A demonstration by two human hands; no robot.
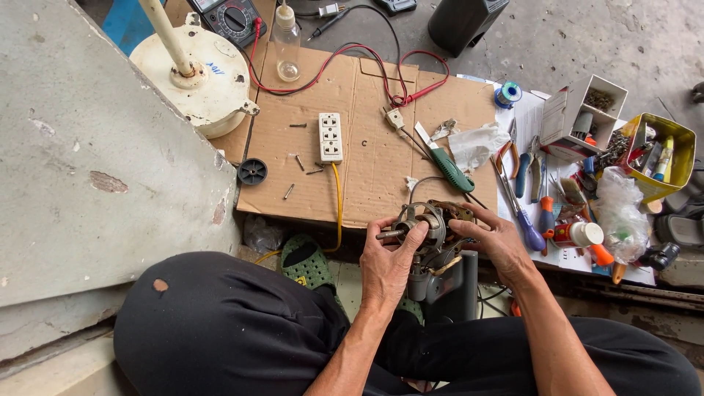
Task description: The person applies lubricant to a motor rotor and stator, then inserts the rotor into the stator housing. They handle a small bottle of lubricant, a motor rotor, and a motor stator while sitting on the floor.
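Observation:
A small metal fan motor (431, 224) with a protruding shaft and copper-coloured frame is held between both hands over my lap. My left hand (389, 260) grips its left side, thumb across the round housing. My right hand (495, 238) holds the right side, fingers curled on the frame. Wires run from the motor down to a grey plastic housing (449, 282) between my knees.
A flattened cardboard sheet (367, 147) carries a white power strip (330, 136), loose screws, a green-handled knife (449, 170) and red multimeter leads. A cream fan base (202, 73) stands at the left by a concrete slab. Screwdrivers, pliers and a yellow box (660, 158) crowd the right.

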